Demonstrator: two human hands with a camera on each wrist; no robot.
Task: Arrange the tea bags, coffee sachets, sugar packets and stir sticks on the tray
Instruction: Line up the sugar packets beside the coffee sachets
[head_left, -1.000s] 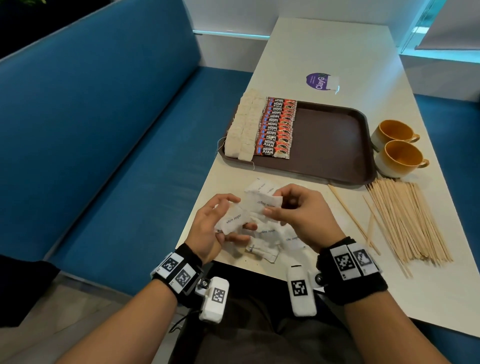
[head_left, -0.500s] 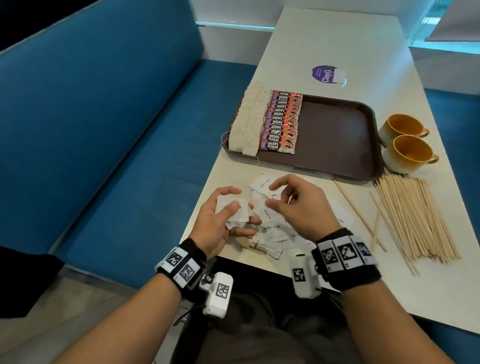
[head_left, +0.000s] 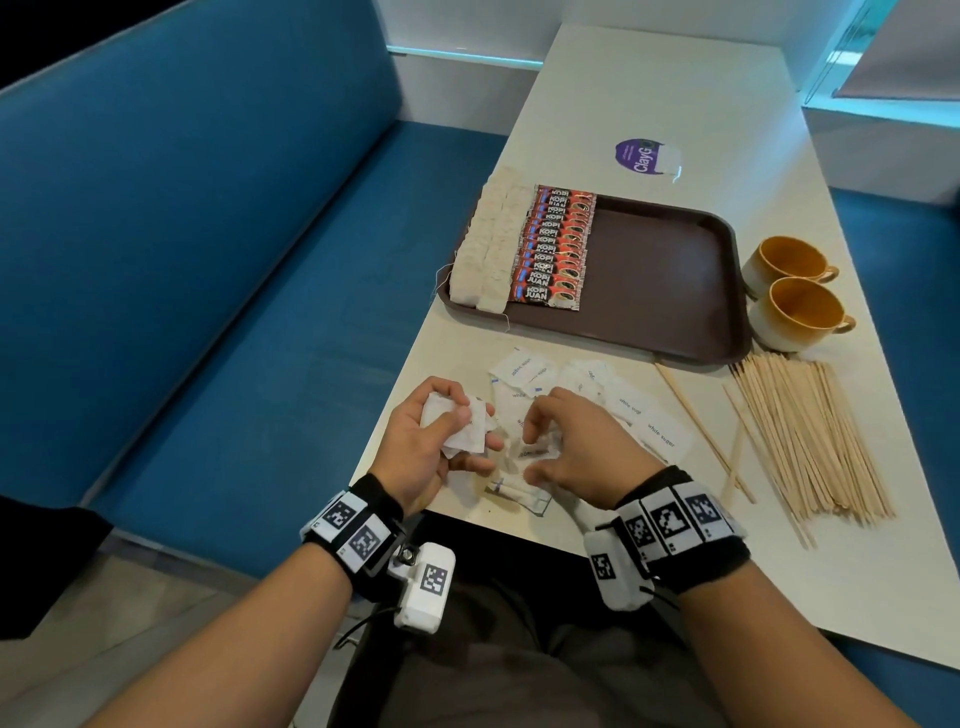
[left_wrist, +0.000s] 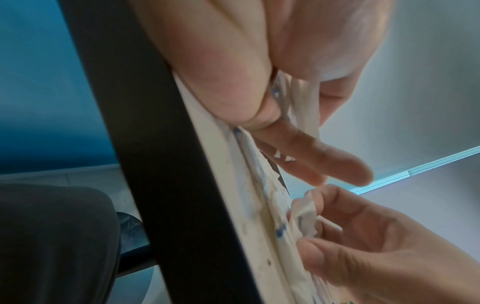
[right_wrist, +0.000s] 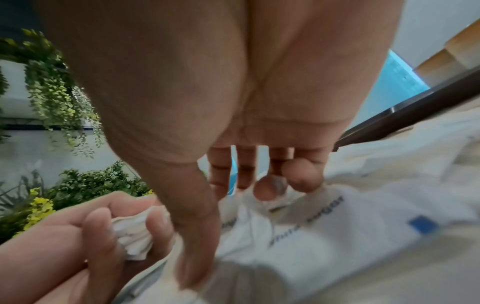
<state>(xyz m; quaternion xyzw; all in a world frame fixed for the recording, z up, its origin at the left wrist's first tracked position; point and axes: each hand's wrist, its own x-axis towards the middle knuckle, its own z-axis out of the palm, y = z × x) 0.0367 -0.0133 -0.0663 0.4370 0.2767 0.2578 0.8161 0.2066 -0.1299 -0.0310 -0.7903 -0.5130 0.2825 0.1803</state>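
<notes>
My left hand (head_left: 467, 431) grips a small stack of white sugar packets (head_left: 457, 423) near the table's front edge; the stack (right_wrist: 132, 236) also shows in the right wrist view. Just to its right, my right hand (head_left: 532, 452) reaches down and pinches one sugar packet (left_wrist: 303, 216) on the table between thumb and fingers. More loose sugar packets (head_left: 628, 410) lie beyond it. On the brown tray (head_left: 665, 280), tea bags (head_left: 488, 244) fill the left edge, with a row of red coffee sachets (head_left: 556, 244) beside them. Wooden stir sticks (head_left: 810, 436) lie heaped at the right.
Two orange cups (head_left: 795, 291) stand right of the tray. A purple sticker (head_left: 641, 156) is on the table behind it. A blue bench (head_left: 208, 260) runs along the left. A clear wrapper (head_left: 519, 493) lies at the table's front edge.
My right hand left the packet it was passing to the left hand's stack, then dropped to the table and pinched another packet. The left hand has stayed in place with the stack.
</notes>
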